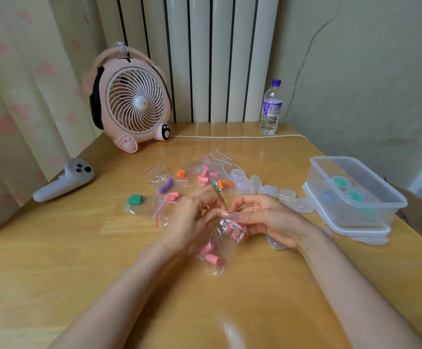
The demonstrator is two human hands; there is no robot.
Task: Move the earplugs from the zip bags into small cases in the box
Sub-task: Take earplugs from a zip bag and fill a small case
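Note:
A clear zip bag (218,248) with pink earplugs (211,253) inside hangs over the middle of the table. My left hand (192,217) and my right hand (267,220) both pinch its top edge, fingertips close together. Behind them lie several more zip bags (199,175) with orange, pink, purple and green earplugs. A row of small clear cases (267,190) lies to the right of those bags. The clear plastic box (355,190) at the right holds cases with green and blue earplugs in them. A clear case part (276,244) lies under my right wrist.
A pink desk fan (132,107) stands at the back left, its white cord (237,136) running along the table's far edge. A water bottle (270,109) stands at the back. A grey controller (64,180) lies at the left edge. The box lid (360,231) sits under the box.

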